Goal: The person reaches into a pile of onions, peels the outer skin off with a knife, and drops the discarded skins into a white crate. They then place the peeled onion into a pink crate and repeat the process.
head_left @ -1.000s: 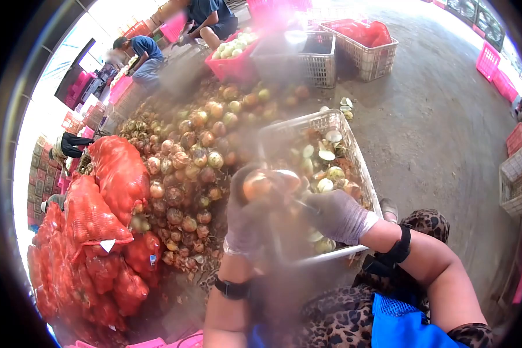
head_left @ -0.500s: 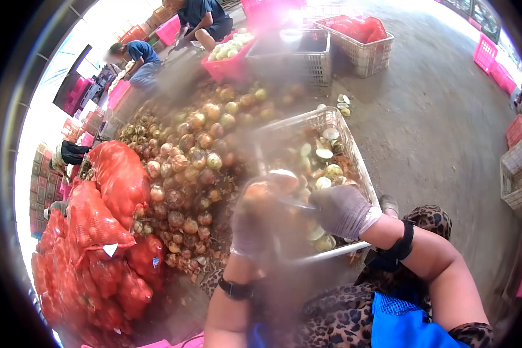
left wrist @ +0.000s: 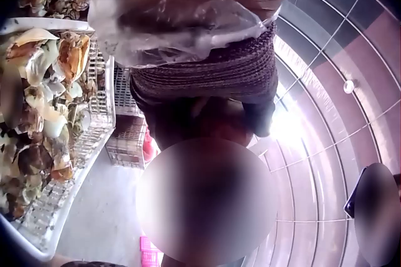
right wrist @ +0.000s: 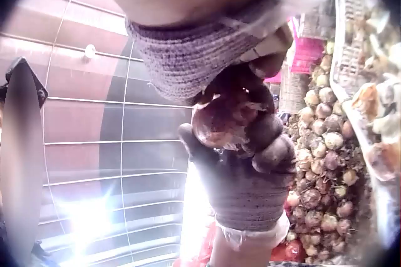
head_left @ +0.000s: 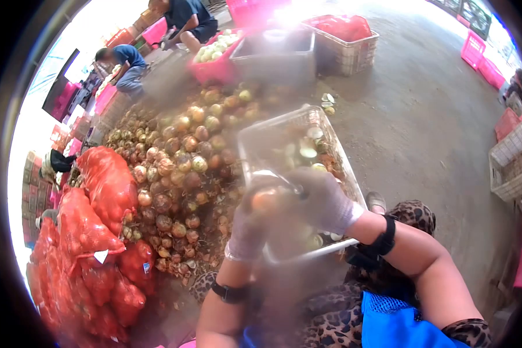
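Observation:
My gloved left hand holds a reddish-brown onion over the near left side of a white plastic crate. Close beside it, my gloved right hand grips a small knife, its blade slanting over the top of the onion. A blur in the head view veils the fingers. In the right wrist view the onion sits between both gloves, with the left hand's fingers curled round it. The left wrist view shows mainly the left glove's cuff; the onion is hidden there.
Onion peels and cut ends fill the crate. Left of it spreads a large onion pile, with red mesh sacks beyond. More crates stand at the back, near two people working by pink crates.
My right hand has moved left, up to the onion, and the knife blade now slants across its top instead of lying lower beside it. The head view has shifted slightly.

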Action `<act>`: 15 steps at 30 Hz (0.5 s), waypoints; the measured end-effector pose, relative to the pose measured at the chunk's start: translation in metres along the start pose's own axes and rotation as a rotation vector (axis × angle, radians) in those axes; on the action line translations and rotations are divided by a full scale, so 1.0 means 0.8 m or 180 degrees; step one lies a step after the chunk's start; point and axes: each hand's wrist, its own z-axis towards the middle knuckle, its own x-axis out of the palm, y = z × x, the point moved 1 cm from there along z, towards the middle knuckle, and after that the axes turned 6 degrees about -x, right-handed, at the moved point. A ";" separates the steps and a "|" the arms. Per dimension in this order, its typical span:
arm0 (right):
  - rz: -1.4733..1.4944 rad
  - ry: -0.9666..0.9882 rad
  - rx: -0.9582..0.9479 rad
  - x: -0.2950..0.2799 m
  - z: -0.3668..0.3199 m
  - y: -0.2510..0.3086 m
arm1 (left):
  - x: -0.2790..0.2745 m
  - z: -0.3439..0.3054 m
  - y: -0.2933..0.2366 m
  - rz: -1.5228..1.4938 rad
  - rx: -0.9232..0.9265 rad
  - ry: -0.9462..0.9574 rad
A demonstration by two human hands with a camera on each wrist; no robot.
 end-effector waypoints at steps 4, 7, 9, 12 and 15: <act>0.1068 0.0296 0.0740 -0.015 0.008 -0.009 | -0.006 0.002 -0.001 -0.0370 -0.0419 0.0309; 0.0454 0.0338 0.0446 -0.018 0.007 -0.016 | 0.006 0.003 -0.015 -0.0056 -0.0479 -0.0167; 0.0392 0.0235 0.0254 -0.008 0.003 -0.026 | -0.004 0.003 -0.010 0.0655 -0.0606 -0.0393; 0.0989 0.0245 0.0803 -0.011 0.009 -0.046 | -0.002 -0.003 -0.009 0.0277 -0.0430 -0.0349; 0.1600 -0.0095 0.2238 -0.027 0.021 -0.105 | -0.001 -0.006 -0.018 -0.0218 -0.0147 -0.0189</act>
